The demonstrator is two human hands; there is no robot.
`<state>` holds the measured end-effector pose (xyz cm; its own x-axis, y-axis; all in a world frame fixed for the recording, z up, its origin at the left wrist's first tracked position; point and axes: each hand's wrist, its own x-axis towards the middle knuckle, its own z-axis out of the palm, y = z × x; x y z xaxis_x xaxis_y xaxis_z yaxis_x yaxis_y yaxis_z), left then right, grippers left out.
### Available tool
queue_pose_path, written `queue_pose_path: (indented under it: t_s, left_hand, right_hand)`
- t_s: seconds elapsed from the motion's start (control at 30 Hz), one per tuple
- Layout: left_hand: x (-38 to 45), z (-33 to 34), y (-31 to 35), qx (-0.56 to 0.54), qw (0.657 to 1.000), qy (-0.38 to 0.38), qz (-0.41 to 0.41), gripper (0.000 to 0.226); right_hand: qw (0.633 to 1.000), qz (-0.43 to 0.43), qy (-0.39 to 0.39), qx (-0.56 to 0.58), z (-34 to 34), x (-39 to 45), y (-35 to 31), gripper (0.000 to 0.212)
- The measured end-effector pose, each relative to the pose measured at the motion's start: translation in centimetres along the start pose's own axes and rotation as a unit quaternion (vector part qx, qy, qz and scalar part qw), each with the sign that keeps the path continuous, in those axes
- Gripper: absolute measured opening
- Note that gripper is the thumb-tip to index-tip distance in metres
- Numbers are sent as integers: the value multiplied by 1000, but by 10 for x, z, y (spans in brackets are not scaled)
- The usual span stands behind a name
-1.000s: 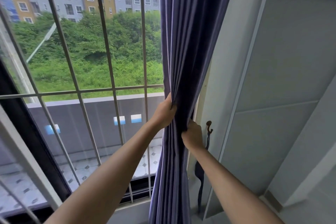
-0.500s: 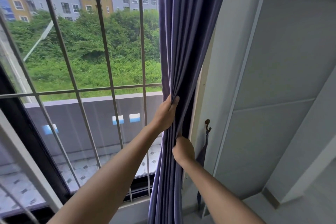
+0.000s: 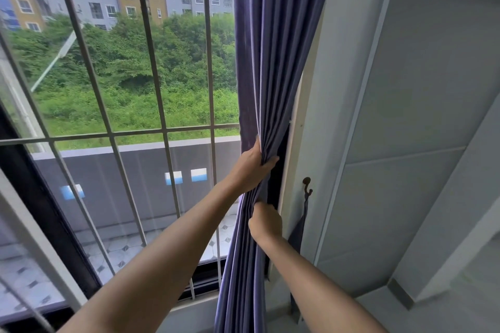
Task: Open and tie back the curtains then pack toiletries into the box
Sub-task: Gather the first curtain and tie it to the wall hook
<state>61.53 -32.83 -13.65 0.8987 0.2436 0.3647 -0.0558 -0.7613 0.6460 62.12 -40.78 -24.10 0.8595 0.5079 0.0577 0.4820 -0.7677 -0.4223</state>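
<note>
A purple curtain (image 3: 267,62) hangs bunched at the right side of the window. My left hand (image 3: 253,167) grips its gathered folds at mid height. Just below, my right hand (image 3: 266,222) is closed on the folds from the right side. A dark metal hook (image 3: 307,185) is fixed to the wall right of the curtain. A purple tie-back strap (image 3: 297,235) hangs down from that hook, apart from both hands. No box or toiletries are in view.
The window (image 3: 121,89) has grey bars (image 3: 162,127) across it, and a balcony wall lies outside. A pale panelled door (image 3: 405,143) stands to the right. A dark window frame (image 3: 46,211) runs along the lower left.
My right hand has dropped lower on the curtain and shifted left. My left hand has kept its grip while the folds were squeezed tighter toward the wall.
</note>
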Motion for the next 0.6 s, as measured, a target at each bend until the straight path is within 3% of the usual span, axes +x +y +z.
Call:
queue_pose_path:
  t_s: [0.13, 0.2, 0.3, 0.4, 0.6]
  left_hand:
    - [2, -1, -1, 15, 1000, -4, -23, 38]
    - [4, -2, -2, 25, 999, -4, -26, 39]
    - [5, -1, -3, 26, 999, -13, -43, 38]
    - [7, -1, -5, 16, 998, -18, -61, 40]
    - [7, 0, -6, -9, 997, -21, -80, 52]
  right_hand:
    - [999, 10, -10, 40, 0, 1, 3, 20]
    - [993, 7, -28, 118, 9, 2, 9, 23]
    - [970, -17, -31, 239, 30, 1, 17, 84]
    - [962, -7, 25, 271, 41, 7, 17, 118]
    - [968, 43, 112, 222, 44, 12, 13, 103]
